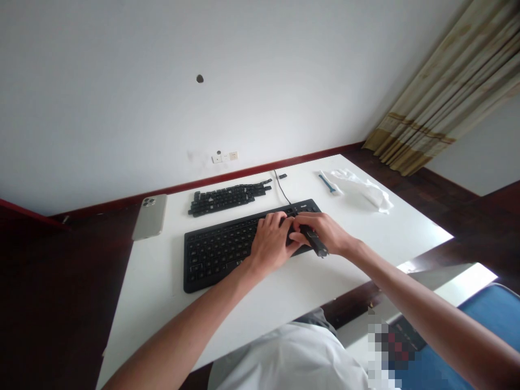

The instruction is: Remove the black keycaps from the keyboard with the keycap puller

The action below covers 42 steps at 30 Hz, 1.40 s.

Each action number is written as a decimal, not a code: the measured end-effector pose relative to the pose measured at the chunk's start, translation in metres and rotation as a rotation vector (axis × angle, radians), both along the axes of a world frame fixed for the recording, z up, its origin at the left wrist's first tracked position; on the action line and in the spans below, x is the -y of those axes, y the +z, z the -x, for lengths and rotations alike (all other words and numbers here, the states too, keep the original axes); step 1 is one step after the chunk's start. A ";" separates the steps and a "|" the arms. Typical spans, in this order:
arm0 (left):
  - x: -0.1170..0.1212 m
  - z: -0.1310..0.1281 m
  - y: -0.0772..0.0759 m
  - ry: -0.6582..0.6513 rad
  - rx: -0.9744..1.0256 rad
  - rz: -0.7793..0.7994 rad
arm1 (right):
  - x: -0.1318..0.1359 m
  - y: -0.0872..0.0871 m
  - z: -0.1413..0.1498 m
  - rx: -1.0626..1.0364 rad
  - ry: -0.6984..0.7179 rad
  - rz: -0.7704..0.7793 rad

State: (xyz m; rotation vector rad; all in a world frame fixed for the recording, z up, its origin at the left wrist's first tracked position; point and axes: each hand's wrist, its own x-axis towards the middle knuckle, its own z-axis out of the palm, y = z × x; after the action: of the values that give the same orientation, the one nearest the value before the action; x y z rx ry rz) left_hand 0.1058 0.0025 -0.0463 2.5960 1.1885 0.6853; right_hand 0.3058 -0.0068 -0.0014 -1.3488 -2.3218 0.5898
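Observation:
A black keyboard [219, 249] lies at a slant on the white table, and its bare sockets show where keycaps are off. My left hand [271, 238] rests on the keyboard's right half, fingers bent over it and thumb stretched to the right; it seems to hold nothing. Close beside it, my right hand [319, 227] is closed around a dark stick-like tool [316, 242], whose near end points toward me. The tool's far end is hidden by my fingers, at the keyboard. Behind the keyboard, loose black keycaps [227, 199] are laid out in rows.
A phone [151, 216] lies face down at the table's left edge. At the back right are a blue-handled brush [327, 183] and crumpled white tissue [361, 187]. A cable [281, 187] runs from the keyboard past a separate keycap [283, 176]. A wall stands behind the table.

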 end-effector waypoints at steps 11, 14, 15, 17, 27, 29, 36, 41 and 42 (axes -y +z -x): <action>-0.022 -0.007 -0.012 -0.133 -0.223 -0.080 | -0.015 -0.040 0.008 -0.086 0.088 -0.300; -0.034 -0.012 -0.008 -0.218 -0.263 -0.077 | -0.014 -0.042 0.009 -0.051 0.090 -0.420; -0.037 -0.013 -0.008 -0.248 -0.276 -0.075 | -0.014 -0.042 0.009 -0.042 0.085 -0.450; -0.041 -0.015 -0.007 -0.281 -0.292 -0.073 | -0.014 -0.042 0.009 -0.028 0.077 -0.503; -0.041 -0.015 -0.010 -0.280 -0.259 -0.076 | -0.010 -0.043 0.007 -0.062 0.033 -0.534; -0.042 -0.015 -0.010 -0.278 -0.258 -0.075 | -0.009 -0.044 0.005 -0.069 0.007 -0.512; -0.041 -0.015 -0.008 -0.273 -0.262 -0.087 | -0.014 -0.044 0.002 -0.103 0.106 -0.463; -0.041 -0.015 -0.008 -0.292 -0.236 -0.105 | -0.010 -0.043 0.004 -0.212 0.109 -0.547; -0.041 -0.015 -0.008 -0.300 -0.229 -0.111 | -0.009 -0.043 0.004 -0.243 0.097 -0.553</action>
State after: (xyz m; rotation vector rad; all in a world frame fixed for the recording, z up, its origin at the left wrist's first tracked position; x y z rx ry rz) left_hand 0.1208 0.0437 -0.0546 2.9232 0.8049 0.4116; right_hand 0.3016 0.0020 -0.0439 -0.8601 -2.1366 0.1058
